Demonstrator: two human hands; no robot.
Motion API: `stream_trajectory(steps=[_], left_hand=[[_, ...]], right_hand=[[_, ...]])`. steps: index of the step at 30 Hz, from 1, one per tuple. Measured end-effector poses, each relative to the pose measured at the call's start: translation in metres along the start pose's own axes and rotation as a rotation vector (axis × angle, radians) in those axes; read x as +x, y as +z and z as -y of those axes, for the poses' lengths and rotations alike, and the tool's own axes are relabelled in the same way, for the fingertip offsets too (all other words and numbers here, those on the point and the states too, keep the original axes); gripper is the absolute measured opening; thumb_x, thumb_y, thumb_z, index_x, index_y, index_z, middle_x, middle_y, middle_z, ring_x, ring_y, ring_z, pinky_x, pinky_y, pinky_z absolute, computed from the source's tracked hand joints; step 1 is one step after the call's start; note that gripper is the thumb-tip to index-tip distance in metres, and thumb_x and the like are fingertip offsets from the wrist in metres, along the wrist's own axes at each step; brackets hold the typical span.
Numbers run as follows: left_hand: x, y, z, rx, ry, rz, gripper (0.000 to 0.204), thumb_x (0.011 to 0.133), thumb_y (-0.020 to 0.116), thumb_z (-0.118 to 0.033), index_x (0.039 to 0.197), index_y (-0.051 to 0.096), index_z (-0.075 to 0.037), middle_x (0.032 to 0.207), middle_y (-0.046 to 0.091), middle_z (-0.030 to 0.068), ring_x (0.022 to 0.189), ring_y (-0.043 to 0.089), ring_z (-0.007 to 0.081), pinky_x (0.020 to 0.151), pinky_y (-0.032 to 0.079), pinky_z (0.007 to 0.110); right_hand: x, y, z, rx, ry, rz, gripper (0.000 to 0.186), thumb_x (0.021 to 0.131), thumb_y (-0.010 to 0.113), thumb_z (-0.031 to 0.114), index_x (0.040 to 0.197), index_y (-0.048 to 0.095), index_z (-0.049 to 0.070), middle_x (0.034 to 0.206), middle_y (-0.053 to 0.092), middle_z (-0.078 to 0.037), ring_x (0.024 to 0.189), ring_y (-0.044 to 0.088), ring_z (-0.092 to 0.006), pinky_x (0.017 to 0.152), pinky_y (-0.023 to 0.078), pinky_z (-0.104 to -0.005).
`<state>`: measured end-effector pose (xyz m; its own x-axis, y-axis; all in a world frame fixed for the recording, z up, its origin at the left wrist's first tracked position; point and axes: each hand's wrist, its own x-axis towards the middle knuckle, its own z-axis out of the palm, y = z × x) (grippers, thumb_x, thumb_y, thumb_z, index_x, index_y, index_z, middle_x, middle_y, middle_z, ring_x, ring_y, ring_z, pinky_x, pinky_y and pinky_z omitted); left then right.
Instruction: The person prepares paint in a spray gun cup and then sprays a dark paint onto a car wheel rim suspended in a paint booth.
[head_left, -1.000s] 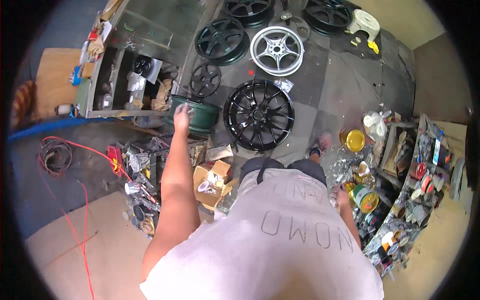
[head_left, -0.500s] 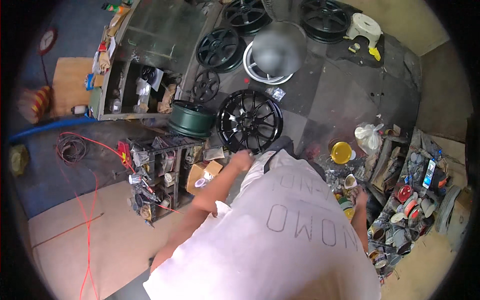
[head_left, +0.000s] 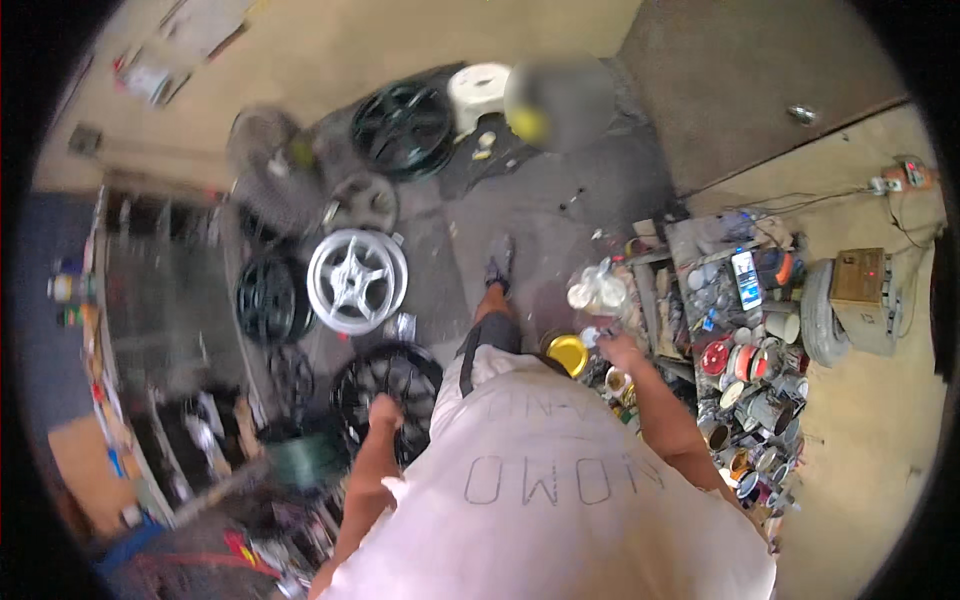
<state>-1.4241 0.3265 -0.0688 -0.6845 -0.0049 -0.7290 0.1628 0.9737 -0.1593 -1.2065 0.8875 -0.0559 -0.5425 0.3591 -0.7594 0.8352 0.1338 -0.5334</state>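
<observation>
My left hand (head_left: 384,410) is over the black multi-spoke wheel rim (head_left: 348,398) on the floor; its fingers are smeared by motion, and whether it touches the rim I cannot tell. My right hand (head_left: 620,350) reaches forward and to the right, fingers partly stretched out, beside a small white round thing (head_left: 590,337). It does not plainly grip it. A yellow round lid or tin (head_left: 568,355) lies just left of that hand. Closer to me, below the hand, stands an open can (head_left: 617,382). Tied white plastic bags (head_left: 600,290) sit just beyond the hand.
A silver five-spoke rim (head_left: 355,282) and dark green rims (head_left: 402,130) lie farther off, near a white stool (head_left: 480,95). On the right, a cluttered bench holds paint cans (head_left: 770,410) and a phone (head_left: 746,280). At the left stands a glass-fronted cabinet (head_left: 170,300).
My view has swung to the right. My right hand has moved forward from the open cans to the white round thing by the yellow lid. My left hand now appears over the black rim.
</observation>
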Motion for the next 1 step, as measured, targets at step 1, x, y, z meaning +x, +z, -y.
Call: stream_trajectory(steps=[1], left_hand=[[0.0390,-0.0371,-0.0323,0.027,0.063,-0.021,0.044,0.080,0.064,-0.010,0.124,0.063,-0.005,0.124,0.064,0.0230,0.117,0.062,0.0339,0.100,0.048,0.041]], right_hand=[[0.0324,-0.0019,-0.0229,0.072,0.014,-0.033,0.059,0.088,0.066,0.048,0.132,0.057,0.009,0.122,0.065,-0.019,0.107,0.064,-0.0291,0.094,0.049,-0.0457]])
